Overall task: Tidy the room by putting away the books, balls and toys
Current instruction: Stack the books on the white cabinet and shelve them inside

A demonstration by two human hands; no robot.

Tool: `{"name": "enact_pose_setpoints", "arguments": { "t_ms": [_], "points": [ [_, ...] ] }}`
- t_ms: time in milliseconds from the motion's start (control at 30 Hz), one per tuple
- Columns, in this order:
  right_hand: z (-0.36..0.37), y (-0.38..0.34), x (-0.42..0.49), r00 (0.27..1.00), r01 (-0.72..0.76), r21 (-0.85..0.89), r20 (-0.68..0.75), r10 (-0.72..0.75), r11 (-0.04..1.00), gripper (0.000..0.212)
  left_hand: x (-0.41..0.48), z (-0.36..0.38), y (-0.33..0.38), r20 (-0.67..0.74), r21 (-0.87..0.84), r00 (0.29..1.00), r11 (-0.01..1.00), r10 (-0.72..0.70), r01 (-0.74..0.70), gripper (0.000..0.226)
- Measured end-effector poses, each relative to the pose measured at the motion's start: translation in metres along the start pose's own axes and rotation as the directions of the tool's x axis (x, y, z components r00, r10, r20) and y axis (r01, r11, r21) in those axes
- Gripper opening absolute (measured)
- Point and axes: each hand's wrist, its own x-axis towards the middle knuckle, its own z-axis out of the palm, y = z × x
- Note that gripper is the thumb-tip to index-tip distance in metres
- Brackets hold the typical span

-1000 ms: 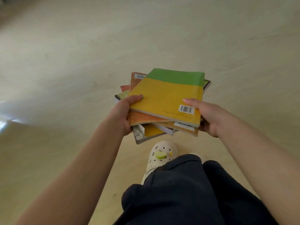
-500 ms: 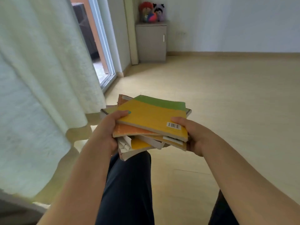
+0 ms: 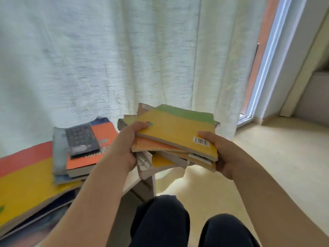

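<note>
I hold an uneven stack of books [image 3: 174,132] in front of me at waist height. Its top book is yellow with a green band and a barcode. My left hand [image 3: 124,148] grips the stack's left edge, thumb on the top cover. My right hand [image 3: 222,154] grips the right edge, thumb by the barcode. To the left, on a low white table [image 3: 131,180], lies another pile: an orange book [image 3: 89,150] with a dark booklet [image 3: 81,139] on it, and a big yellow and red book [image 3: 23,182] nearer me.
A pale curtain [image 3: 106,59] hangs straight ahead, behind the table and the stack. A glass door frame [image 3: 263,68] stands at the right with light floor [image 3: 276,157] below it. My dark-trousered knees [image 3: 160,220] fill the bottom of the view.
The view has swung left from the open room to the curtain, and the table with its book pile has come into sight. Both hands keep the same grip on the stack.
</note>
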Motion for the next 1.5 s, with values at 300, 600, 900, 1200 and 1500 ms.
{"name": "enact_pose_setpoints", "arguments": {
  "t_ms": [300,600,900,1200,1500],
  "points": [
    [0.175,0.021,0.012,0.925,0.006,-0.142,0.378,0.049,0.99,0.015,-0.041,-0.147,0.065,-0.332,-0.065,0.921,0.969,0.206,-0.24,0.025],
    [0.317,0.076,0.035,0.857,0.361,-0.436,0.504,-0.108,0.824,0.033,-0.038,-0.274,0.065,-0.555,-0.152,0.806,0.928,0.206,-0.341,0.021],
    [0.361,0.098,0.068,0.903,0.424,-0.853,0.422,-0.077,0.304,0.067,-0.011,-0.318,0.025,-0.655,-0.153,0.755,0.976,0.015,-0.152,0.033],
    [0.368,0.087,0.087,0.728,0.679,-0.692,0.678,-0.101,0.245,0.072,-0.004,-0.314,0.025,-0.78,-0.047,0.626,0.995,0.02,-0.09,0.039],
    [0.373,0.088,0.113,0.673,0.711,-0.638,0.739,-0.026,0.295,0.063,0.007,-0.31,0.022,-0.833,-0.002,0.553,1.0,0.015,-0.031,0.031]
  ]
}}
